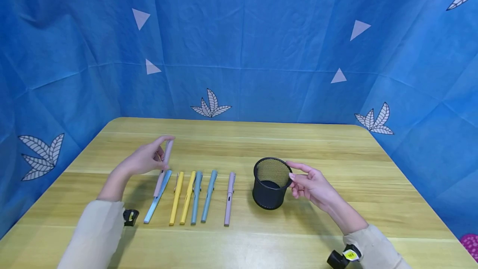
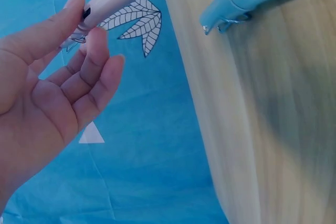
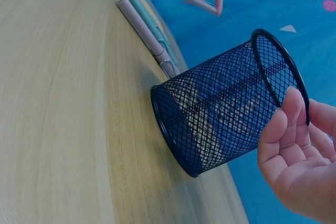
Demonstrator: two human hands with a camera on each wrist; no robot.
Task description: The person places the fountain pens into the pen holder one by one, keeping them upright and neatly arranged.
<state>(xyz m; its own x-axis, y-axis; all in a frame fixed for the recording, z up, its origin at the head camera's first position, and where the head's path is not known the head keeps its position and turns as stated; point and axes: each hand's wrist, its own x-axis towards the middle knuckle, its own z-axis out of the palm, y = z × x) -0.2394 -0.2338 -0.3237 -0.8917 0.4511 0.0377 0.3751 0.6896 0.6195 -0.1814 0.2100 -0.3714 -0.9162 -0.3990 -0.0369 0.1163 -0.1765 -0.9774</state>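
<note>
Head view: left hand pinches a pale purple pen near its upper end; long axis 1 to 7 o'clock, lower end over the light-blue pen, contact unclear. Key relation: mesh cup is at 3 to 4 o'clock from that hand, upright, mouth up. Two yellow pens, two blue pens and a lilac pen lie between, axes roughly 12 to 6. Right hand is nearer the cup, fingers on its rim at 3 o'clock. Worktop extends past the row toward 6; far edge at 12, blue cloth behind.

Left wrist view: grip confirmed, thumb and fingertips on the pen, which runs off toward 2 o'clock.

Right wrist view: fingers pinch the cup rim. Left hand and held pen show at 12, raised, beyond the cup.
</note>
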